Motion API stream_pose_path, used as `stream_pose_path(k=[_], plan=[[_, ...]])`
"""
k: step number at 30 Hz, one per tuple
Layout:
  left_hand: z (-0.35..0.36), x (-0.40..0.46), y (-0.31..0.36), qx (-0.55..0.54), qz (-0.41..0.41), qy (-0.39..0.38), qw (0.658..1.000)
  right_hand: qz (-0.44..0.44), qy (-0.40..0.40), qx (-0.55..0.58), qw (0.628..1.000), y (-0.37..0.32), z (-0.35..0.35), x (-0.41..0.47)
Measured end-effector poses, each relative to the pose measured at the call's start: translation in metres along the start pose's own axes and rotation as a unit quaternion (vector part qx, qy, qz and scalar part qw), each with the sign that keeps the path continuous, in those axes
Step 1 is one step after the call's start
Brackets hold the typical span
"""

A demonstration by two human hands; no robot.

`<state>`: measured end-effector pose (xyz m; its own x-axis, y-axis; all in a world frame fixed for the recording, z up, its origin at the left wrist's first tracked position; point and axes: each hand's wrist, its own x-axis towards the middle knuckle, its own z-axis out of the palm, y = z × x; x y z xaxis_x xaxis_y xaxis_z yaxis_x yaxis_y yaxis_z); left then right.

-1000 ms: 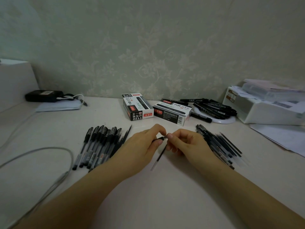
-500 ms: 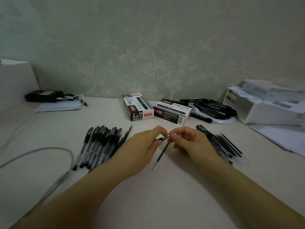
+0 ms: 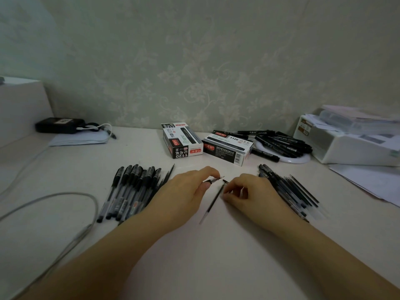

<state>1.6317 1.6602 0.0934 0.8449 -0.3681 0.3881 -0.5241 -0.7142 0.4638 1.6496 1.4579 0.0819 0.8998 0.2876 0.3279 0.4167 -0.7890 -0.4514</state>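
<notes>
Black pen parts in two hands above a pale counter (image 3: 216,263).
The left hand (image 3: 186,195) pinches a short, metal-pointed pen tip (image 3: 214,180) between thumb and forefinger. The right hand (image 3: 253,195), fingers curled, pinches the upper end of a thin refill (image 3: 213,201), which slants down toward the viewer. Tip and refill sit just apart. A row of capped pens (image 3: 129,191) lies to the left.

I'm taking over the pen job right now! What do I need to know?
Left hand: pinches a short pen tip piece.
Right hand: pinches the top of a refill that slants down toward the person.
The two parts are close but apart.
Done, it seems: capped pens piled on the left.
Left, probably: fit tip and refill together, then work through the loose parts on the right.
</notes>
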Motion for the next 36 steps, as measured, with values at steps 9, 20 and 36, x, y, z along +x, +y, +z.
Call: stream_pose_path(k=[9,20,36], plan=[[0.002,0.000,-0.002,-0.006,0.006,0.008,1.000,0.002,-0.001,0.002,1.000,0.000,0.001,0.000],[0.005,0.001,0.006,-0.088,0.032,0.039,0.995,0.148,-0.031,0.478,0.865,-0.026,-0.001,-0.002],[0.008,0.001,-0.002,-0.027,0.015,0.028,0.999,0.221,0.186,0.575,0.766,-0.004,-0.020,0.012]])
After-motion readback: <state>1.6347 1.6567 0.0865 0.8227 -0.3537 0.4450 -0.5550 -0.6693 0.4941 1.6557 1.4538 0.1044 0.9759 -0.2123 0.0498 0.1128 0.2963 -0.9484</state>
